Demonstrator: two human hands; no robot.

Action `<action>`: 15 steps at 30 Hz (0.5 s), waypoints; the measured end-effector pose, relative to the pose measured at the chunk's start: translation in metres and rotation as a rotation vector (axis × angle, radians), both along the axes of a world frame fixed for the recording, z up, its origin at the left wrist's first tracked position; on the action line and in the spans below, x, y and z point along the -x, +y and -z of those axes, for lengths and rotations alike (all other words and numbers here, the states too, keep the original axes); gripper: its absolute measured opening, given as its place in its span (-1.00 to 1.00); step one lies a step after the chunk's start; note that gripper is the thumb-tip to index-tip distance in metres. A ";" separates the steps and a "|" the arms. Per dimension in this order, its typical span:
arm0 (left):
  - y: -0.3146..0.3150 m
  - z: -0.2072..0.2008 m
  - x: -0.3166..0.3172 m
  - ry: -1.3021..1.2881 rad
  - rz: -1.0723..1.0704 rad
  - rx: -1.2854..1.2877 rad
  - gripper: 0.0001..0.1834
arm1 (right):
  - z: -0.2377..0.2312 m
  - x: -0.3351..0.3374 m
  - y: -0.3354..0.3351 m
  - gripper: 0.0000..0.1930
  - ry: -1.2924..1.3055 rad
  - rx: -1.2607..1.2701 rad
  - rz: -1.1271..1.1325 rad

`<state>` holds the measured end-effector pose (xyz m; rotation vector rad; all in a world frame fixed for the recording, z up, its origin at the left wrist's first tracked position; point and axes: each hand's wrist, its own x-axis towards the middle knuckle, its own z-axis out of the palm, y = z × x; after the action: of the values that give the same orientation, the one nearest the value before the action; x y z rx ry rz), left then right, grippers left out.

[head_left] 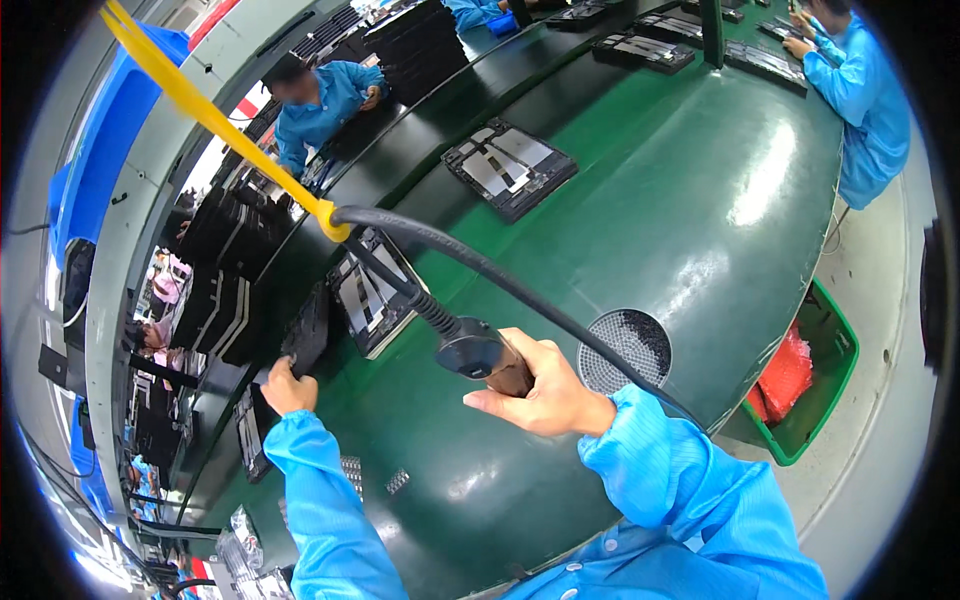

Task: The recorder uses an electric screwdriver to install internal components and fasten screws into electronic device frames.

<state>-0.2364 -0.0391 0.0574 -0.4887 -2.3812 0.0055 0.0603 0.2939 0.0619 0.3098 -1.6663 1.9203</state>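
Note:
My right hand (552, 388) is wrapped round an electric screwdriver (478, 350), whose black cord (470, 258) is tied to a yellow strap (215, 115). The tool's tip is hidden behind my fingers. At the left, my left hand (290, 388) pinches the lower edge of a dark flat panel (308, 328), tilted up off the table. Between the two hands and farther off lies an opened tablet-like device (372, 292), its pale batteries and inner parts exposed. To the right of my right hand stands a round dish (625, 350) with a studded base and dark small pieces in it.
A second opened device (510, 168) lies farther along the green table (640, 210). Small metal parts (398, 482) lie near my left sleeve. A green bin (838, 350) with red wrapping stands past the right edge. Co-workers in blue (868, 100) sit across and at far right.

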 end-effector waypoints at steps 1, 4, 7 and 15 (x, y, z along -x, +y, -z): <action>0.013 -0.019 -0.017 0.045 0.038 -0.013 -0.60 | -0.001 -0.006 0.003 -0.54 -0.026 0.022 -0.065; 0.018 -0.050 -0.051 0.101 0.042 -0.094 -0.63 | 0.003 -0.007 0.007 -0.60 0.008 0.070 -0.102; -0.016 -0.063 -0.085 0.256 0.000 -0.234 -0.66 | 0.011 -0.003 0.006 -0.57 -0.048 0.142 -0.186; 0.030 -0.056 -0.237 0.147 0.440 -0.226 -0.63 | -0.002 -0.002 0.014 -0.50 -0.007 0.233 -0.066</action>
<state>0.0003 -0.0094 0.1133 -0.8579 -2.0558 -0.4062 0.0618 0.3078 0.0640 0.2681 -1.4338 2.1416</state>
